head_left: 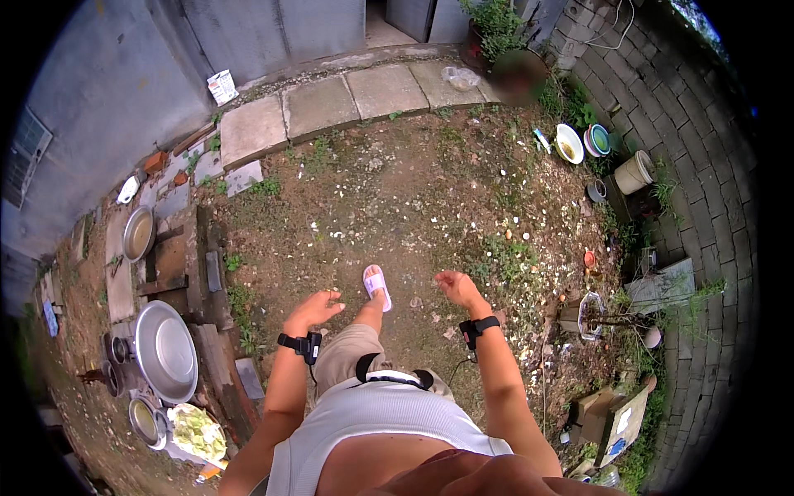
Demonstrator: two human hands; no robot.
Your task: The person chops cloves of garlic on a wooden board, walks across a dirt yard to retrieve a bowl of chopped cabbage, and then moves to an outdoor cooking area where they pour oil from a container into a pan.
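Both of my arms hang forward over a dirt yard, and neither hand touches anything. My left hand (318, 308) is held out beside my leg, thumb apart from the loosely bent fingers, with nothing in it. My right hand (457, 289) is in the air over the ground (397, 207), its fingers loosely curled but apart, also holding nothing. A black strap with a small device sits on each wrist. Between the hands, one foot in a pink slide sandal (377, 287) is stepping forward. The other foot is hidden.
At left stand a large metal basin (165, 351), a smaller basin (138, 233) and a container of pale green leaves (197, 431). Paving slabs (318, 107) run along the far wall. By the brick wall (703, 198) are bowls (569, 144), a white bucket (634, 172) and a cardboard box (592, 415).
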